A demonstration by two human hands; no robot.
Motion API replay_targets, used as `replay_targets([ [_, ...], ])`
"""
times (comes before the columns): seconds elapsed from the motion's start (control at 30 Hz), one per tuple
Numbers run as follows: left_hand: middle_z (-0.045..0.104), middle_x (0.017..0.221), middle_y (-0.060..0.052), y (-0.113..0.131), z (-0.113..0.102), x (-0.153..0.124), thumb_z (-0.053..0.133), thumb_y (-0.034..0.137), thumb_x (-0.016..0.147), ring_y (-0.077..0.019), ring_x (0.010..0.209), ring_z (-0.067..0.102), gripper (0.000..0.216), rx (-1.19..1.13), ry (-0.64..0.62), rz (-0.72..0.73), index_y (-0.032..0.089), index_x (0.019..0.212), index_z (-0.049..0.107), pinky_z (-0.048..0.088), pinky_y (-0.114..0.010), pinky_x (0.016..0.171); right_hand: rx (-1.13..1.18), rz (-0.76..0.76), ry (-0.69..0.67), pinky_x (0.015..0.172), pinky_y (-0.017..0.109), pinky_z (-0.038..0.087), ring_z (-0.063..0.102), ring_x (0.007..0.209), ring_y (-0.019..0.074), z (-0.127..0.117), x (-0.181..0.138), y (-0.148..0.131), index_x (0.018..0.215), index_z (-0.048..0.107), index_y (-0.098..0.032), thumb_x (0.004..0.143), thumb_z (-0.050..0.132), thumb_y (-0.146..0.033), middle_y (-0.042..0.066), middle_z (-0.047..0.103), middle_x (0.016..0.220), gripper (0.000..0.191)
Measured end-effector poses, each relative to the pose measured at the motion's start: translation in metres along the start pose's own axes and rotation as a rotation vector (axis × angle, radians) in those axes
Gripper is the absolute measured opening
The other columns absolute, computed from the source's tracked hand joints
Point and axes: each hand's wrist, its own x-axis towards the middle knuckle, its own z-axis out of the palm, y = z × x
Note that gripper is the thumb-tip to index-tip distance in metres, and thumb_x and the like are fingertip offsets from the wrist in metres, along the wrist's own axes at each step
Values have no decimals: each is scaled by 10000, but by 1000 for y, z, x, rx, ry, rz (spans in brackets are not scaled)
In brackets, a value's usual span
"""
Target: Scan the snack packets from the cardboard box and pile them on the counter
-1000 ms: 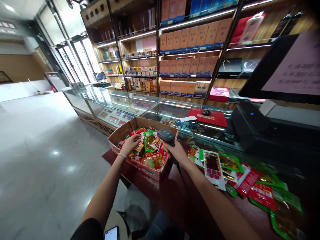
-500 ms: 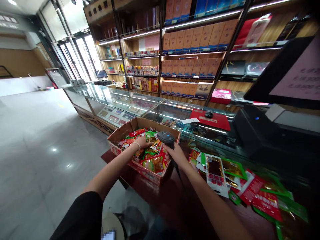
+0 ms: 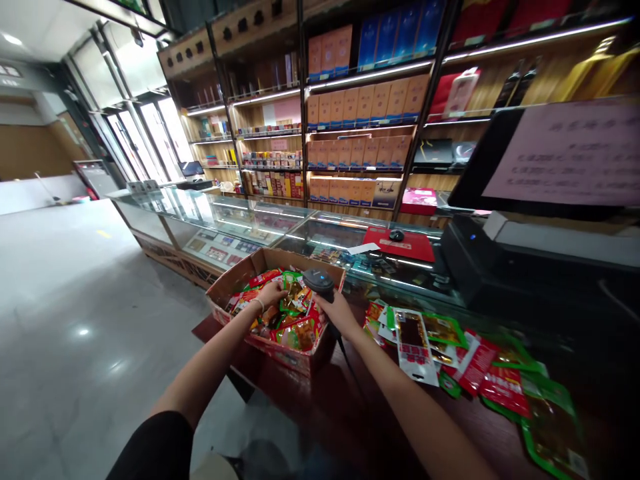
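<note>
A cardboard box point(image 3: 235, 280) full of red and green snack packets point(image 3: 295, 330) stands on a dark red table. My left hand point(image 3: 273, 292) is inside the box, fingers closed on a green packet point(image 3: 293, 293). My right hand point(image 3: 337, 310) grips the handle of a black barcode scanner point(image 3: 319, 280), held over the box's right side with its head toward the packets. A cable hangs from the scanner down past my right forearm.
Several more snack packets point(image 3: 450, 347) lie spread on the table point(image 3: 350, 400) to the right. Glass display counters point(image 3: 280, 223), a red mat with a mouse point(image 3: 397, 235), a black register point(image 3: 475, 257) and a monitor point(image 3: 550, 157) stand behind. Product shelves line the wall; tiled floor lies left.
My left hand has moved right across the box and closed on a green packet. The view has tilted up slightly; the scanner stays over the box.
</note>
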Motion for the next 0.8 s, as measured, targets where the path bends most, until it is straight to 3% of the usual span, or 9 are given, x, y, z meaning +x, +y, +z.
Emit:
replay_targets([
  [0.1,637,678,-48,6,-8,-5,586,272,783,-203,705,620,101,22,116,16,179,800,553,406,-258,627,30,-31,32,360,215,409,485,350,92,-3,-8,-6,778,488,-208,730,668,-517,-68,525,507,361],
  [0.17,668,775,-83,10,-17,-9,522,282,838,-218,766,642,140,-18,285,43,178,927,552,419,-271,668,57,-52,54,365,212,405,486,354,89,-9,-15,-10,800,491,-205,734,656,-535,-71,527,519,375],
  [0.23,686,830,-82,16,-28,-13,495,323,864,-211,781,654,233,-161,484,75,184,1045,541,440,-273,691,78,-75,68,361,208,392,480,349,86,-18,-22,-14,811,498,-200,733,656,-543,-69,531,523,386],
  [0.3,696,857,-64,29,-39,-18,528,364,843,-192,779,660,342,-420,589,107,181,1131,530,469,-269,703,81,-94,76,356,204,376,470,340,81,-29,-30,-18,782,503,-195,732,666,-538,-65,528,510,383],
  [0.37,699,879,-55,48,-44,-23,583,373,796,-178,782,662,428,-742,538,175,161,1165,536,498,-272,716,65,-101,84,358,202,369,469,341,79,-41,-39,-23,753,509,-191,735,677,-526,-59,528,512,375],
  [0.5,694,872,-47,96,-36,-39,680,274,707,-166,777,668,353,-1226,241,230,146,1026,597,534,-285,728,14,-125,157,379,210,378,476,367,81,-64,-61,-34,770,542,-187,736,687,-513,-47,544,543,358],
  [0.67,684,878,-21,154,2,-64,689,119,711,-124,774,670,211,-1499,74,28,177,875,569,555,-268,741,-98,-148,270,420,244,405,466,377,103,-98,-97,-42,655,534,-193,733,682,-535,-26,523,456,381],
  [0.8,688,957,-29,194,47,-90,716,158,735,-134,846,674,236,-1576,29,46,185,918,569,560,-285,787,-146,-106,373,422,253,391,452,379,111,-127,-129,-41,651,549,-193,736,681,-540,-17,521,433,381],
])
